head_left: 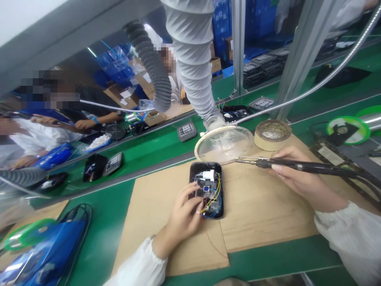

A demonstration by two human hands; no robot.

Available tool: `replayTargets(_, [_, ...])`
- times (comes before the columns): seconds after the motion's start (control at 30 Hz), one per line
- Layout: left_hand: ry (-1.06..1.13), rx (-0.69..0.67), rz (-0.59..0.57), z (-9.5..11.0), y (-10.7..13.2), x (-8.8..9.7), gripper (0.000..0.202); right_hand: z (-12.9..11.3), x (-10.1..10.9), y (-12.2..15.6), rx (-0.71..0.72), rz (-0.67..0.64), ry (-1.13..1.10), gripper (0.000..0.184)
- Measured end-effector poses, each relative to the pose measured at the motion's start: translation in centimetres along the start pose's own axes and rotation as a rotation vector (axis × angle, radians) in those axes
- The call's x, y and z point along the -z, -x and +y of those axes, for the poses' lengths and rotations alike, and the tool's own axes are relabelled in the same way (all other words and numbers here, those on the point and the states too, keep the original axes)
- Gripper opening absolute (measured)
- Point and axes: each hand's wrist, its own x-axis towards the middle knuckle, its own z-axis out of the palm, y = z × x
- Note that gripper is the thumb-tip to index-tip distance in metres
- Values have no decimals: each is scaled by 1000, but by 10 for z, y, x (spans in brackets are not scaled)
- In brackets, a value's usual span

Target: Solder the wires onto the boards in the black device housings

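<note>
Soldering iron point(333, 169) sits clasped in the right hand point(299, 178), its handle held between thumb and fingers like a pen, and its metal tip points left, just beside the top corner of a black plastic housing point(196, 171). The housing lies on a cardboard sheet point(154, 222) near that sheet's far edge, holding a small circuit board, a white component and yellow and blue wires. The left hand point(184, 214) is curled over the housing's lower half, its fingertips point(198, 200) against the wiring; whether they pinch anything, I cannot tell. Just beyond the housing lies a round clear dish point(224, 145), with a tan tape roll point(272, 135) beside it. Green conveyor belt point(104, 238) runs under the cardboard, and a grey ribbed extraction duct point(193, 51) hangs down to the worktop's far edge.
</note>
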Motion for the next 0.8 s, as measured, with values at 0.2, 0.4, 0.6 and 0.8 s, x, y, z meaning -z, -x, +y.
replayTargets(0.2, [6,33,-90,22,-56,34,12,1,1,-2,-12,9,17,39])
replayTargets(0.4, [-283,-37,-641,26,-99,8,24,8,7,-5,50,-11,28,35])
replayTargets(0.6, [-243,-96,-654,3,-122,26,19,18,15,-10,119,-54,5,34])
replayTargets(0.8, [-295,-404,-597,-16,-122,26,25,18,15,-9,123,-45,11,34])
